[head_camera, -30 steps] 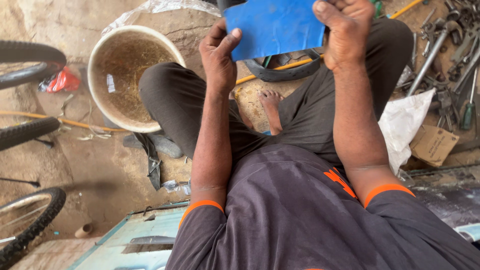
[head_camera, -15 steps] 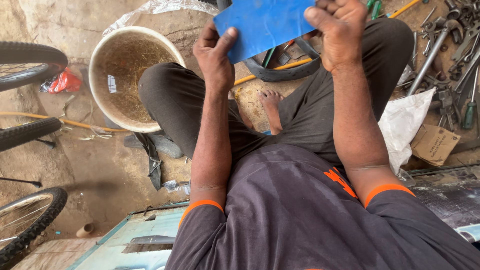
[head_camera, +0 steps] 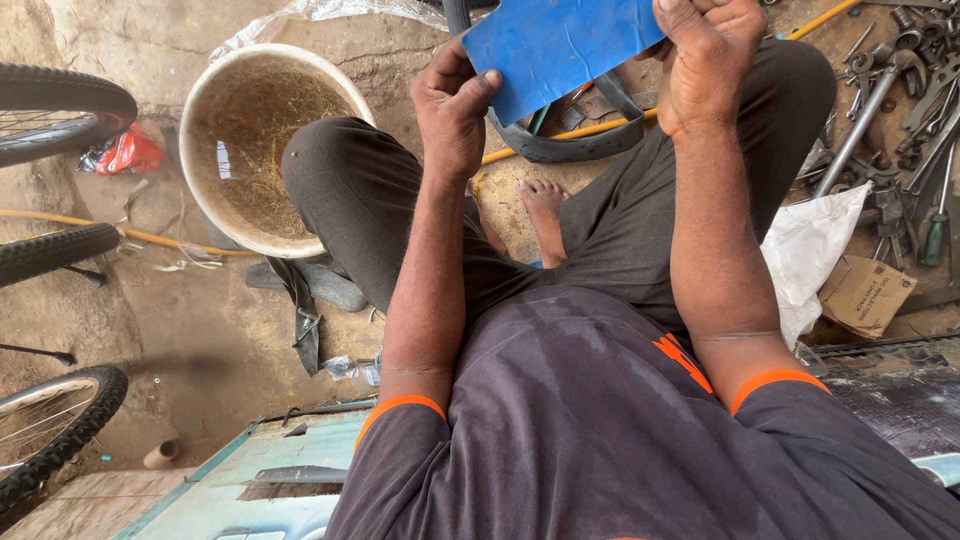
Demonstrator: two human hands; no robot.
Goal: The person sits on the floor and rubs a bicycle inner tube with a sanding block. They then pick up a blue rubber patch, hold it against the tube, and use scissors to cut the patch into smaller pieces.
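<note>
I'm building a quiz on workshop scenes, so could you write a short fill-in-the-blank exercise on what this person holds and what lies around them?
1. Both the left hand and the right hand hold a flat ____ sheet.
2. The pale bucket of murky water stands by the person's ____ knee.
3. Wrenches and other tools lie on the ground at the person's ____ side.

Missing words: blue; left; right

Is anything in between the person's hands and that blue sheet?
No. Both hands already hold the blue sheet: the left hand pinches its lower left corner and the right hand grips its right edge. Nothing visible sits between them. The black rubber tube lies behind and below the sheet.
</note>
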